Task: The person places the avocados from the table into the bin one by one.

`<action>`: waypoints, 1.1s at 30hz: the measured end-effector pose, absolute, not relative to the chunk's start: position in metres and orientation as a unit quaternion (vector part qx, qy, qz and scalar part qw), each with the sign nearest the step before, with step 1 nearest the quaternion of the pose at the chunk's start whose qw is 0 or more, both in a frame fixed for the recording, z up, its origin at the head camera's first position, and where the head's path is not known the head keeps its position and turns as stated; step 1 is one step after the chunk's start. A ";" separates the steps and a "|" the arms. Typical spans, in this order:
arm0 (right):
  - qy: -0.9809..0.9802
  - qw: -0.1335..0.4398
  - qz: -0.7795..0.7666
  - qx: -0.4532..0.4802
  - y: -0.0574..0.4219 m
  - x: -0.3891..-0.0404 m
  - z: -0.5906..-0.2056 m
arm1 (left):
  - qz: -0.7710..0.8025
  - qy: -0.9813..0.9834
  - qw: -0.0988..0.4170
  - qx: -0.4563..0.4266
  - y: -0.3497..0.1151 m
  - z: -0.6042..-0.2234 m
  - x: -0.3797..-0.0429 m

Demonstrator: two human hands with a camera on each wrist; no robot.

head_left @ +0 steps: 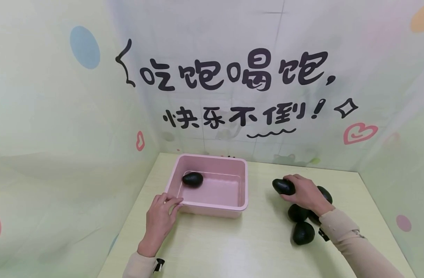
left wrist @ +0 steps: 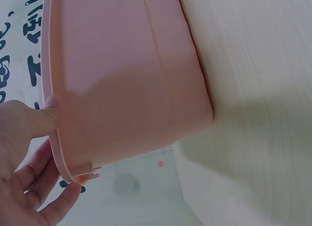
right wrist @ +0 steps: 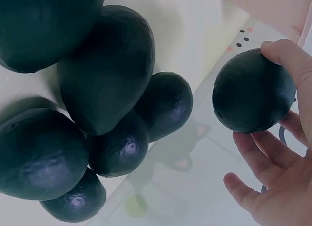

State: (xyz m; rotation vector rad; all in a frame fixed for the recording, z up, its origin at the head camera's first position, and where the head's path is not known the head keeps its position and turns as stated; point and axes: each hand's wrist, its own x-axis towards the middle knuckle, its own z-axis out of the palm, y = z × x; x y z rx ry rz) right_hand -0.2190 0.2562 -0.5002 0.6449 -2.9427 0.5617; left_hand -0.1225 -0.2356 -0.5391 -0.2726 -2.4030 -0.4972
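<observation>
My left hand (head_left: 160,218) grips the rim of a pink plastic bin (head_left: 212,211) at its near left corner. In the left wrist view the thumb lies against the bin's outer wall (left wrist: 122,80) and the fingers reach round the corner. One dark avocado (head_left: 192,179) lies inside the bin, at the left. To the bin's right, my right hand (head_left: 306,195) holds another dark avocado (head_left: 282,186) between thumb and fingers, raised above the table. Several more avocados (head_left: 304,233) sit in a group beneath and beside the right wrist, partly hidden by it in the head view.
The pale wooden table (head_left: 264,247) meets a printed cloth backdrop (head_left: 226,34) behind the bin. Cloth side walls stand at the left (head_left: 59,116) and right (head_left: 403,173). Table surface lies between the bin and the avocado group.
</observation>
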 end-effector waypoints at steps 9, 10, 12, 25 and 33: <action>-0.958 0.049 0.176 0.220 0.255 -0.219 -0.498 | -0.191 -0.918 0.331 -0.105 -0.235 -0.539 -0.122; -0.958 0.052 0.175 0.223 0.255 -0.220 -0.498 | -0.191 -0.918 0.332 -0.105 -0.235 -0.539 -0.122; -0.957 0.056 0.173 0.227 0.254 -0.219 -0.497 | -0.191 -0.918 0.332 -0.105 -0.235 -0.539 -0.122; -0.954 0.055 0.169 0.240 0.247 -0.219 -0.487 | -0.191 -0.919 0.328 -0.101 -0.235 -0.540 -0.123; -0.955 0.049 0.163 0.244 0.244 -0.219 -0.480 | -0.192 -0.918 0.331 -0.104 -0.236 -0.540 -0.123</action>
